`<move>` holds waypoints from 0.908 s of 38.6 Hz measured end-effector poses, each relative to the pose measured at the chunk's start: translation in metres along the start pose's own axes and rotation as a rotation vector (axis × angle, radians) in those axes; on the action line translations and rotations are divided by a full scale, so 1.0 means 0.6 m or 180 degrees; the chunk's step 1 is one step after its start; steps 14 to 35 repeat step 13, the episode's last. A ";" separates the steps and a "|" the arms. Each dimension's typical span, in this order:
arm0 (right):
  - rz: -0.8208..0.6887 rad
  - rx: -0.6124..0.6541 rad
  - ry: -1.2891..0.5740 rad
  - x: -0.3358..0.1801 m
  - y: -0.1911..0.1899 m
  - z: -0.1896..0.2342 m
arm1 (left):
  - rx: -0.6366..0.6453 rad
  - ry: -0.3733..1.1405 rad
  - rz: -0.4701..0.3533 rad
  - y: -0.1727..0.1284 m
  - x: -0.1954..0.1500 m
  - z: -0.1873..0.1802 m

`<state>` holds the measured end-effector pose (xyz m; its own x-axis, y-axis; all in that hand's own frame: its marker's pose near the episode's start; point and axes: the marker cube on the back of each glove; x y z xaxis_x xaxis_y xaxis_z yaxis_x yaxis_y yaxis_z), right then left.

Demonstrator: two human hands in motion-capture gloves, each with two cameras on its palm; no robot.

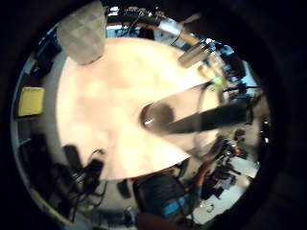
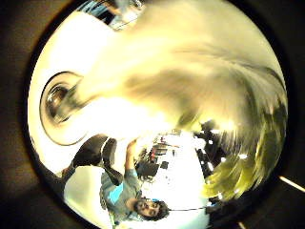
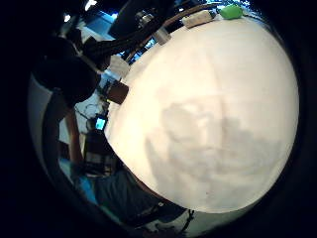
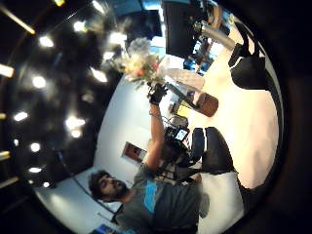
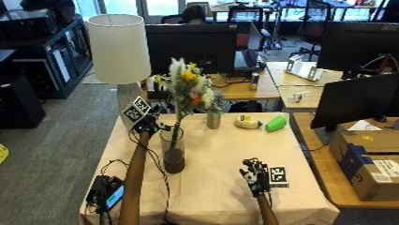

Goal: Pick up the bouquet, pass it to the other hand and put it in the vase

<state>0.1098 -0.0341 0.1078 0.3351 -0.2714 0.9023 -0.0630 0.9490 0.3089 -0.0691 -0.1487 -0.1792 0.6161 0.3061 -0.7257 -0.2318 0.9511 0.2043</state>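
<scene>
Nearest, the right hand (image 5: 257, 180) rests relaxed, holding nothing, on the desk (image 5: 224, 187). Well off, the left hand (image 5: 148, 123) grips the upright bouquet (image 5: 187, 91), stems directly over the vase (image 5: 173, 152).

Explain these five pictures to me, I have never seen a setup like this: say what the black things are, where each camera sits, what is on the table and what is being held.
No machine here: a person works at a table with both hands in black gloves. The outside view looks down from above and behind the person. The other four come from wide-angle cameras on the palms, two on each hand.

The left hand holds the bouquet, its stems reaching down into the glass vase. The right hand holds nothing and seems to rest on the table.

Also on the table: a lamp, a small metal cup, a green cup and a tape roll.
</scene>
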 end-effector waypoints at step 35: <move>-0.0384 -0.0021 -0.0004 -0.033 -0.011 0.014 | 0.0450 -0.0162 -0.0945 0.012 -0.107 -0.042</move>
